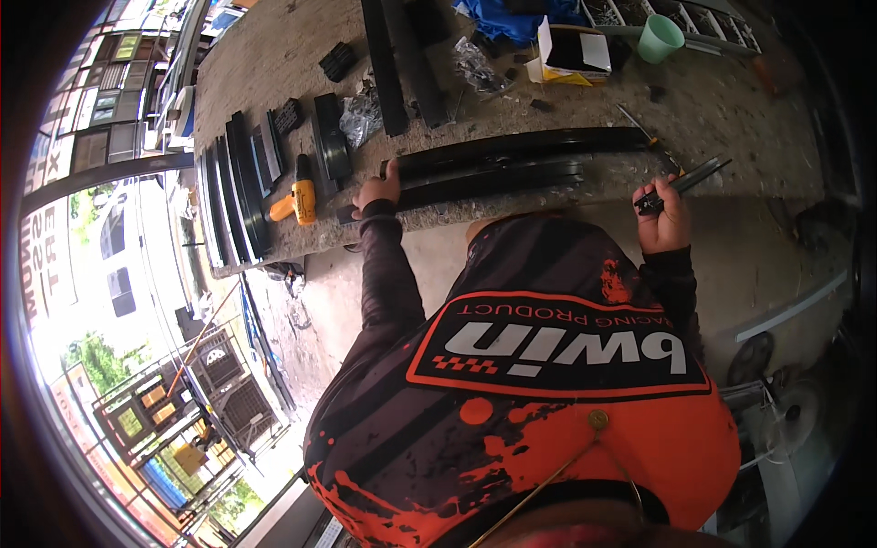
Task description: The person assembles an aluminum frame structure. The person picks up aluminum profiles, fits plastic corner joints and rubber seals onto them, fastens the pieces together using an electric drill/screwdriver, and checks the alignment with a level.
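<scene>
Two long black channel-like strips lie across the near side of the worktop: the far strip (521, 148) and the near strip (484, 185). My left hand (377, 190) is closed at the left end of these strips, its fingers against the end of the far one. My right hand (665, 217), off the right ends of the strips, is closed round a slim dark bar (702, 174) that points up and to the right. A small black piece (649, 203) shows at the left of that fist. A screwdriver (653, 142) with a yellow-and-black handle lies beside the right hand.
A yellow-and-black cordless drill (303, 196) stands left of my left hand, near several black strips (242, 183). Farther back are clear plastic bags (361, 117), a white-and-yellow box (574, 55), a green cup (660, 38) and long dark bars (402, 64). The worktop's front edge (429, 224) runs before me.
</scene>
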`<state>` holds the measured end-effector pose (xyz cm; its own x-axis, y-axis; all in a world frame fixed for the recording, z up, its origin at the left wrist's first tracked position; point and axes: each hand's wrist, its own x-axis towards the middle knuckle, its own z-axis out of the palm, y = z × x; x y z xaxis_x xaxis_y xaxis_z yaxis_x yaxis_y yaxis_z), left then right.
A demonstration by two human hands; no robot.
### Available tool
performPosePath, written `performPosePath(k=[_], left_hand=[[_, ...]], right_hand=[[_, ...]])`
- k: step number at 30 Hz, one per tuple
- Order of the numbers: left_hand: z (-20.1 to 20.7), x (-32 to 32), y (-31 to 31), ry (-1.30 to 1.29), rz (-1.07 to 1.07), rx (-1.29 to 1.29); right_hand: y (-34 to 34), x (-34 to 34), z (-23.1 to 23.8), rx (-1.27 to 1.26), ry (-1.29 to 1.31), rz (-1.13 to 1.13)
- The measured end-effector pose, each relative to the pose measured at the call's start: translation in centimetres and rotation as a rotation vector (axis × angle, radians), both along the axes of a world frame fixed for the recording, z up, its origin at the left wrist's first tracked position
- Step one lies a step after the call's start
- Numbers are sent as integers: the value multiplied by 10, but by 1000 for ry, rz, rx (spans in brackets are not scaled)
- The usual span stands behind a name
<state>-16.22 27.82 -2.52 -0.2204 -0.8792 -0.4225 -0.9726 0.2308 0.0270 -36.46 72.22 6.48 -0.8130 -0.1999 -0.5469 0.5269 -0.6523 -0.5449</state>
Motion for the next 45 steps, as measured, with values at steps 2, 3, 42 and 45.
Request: performPosePath(k=[2,3,42,45], left_hand=[[3,-8,1,-87,38,29],[4,-14,5,-97,67,31],[186,44,157,1797,-1431,406],[181,56,149,1788,-1413,357]], right_hand=[[-12,-3,0,-31,36,52],[-12,0,-4,-47,78,80],[-147,214,166,-270,262,-165],[-160,229,163,-92,331,-204]])
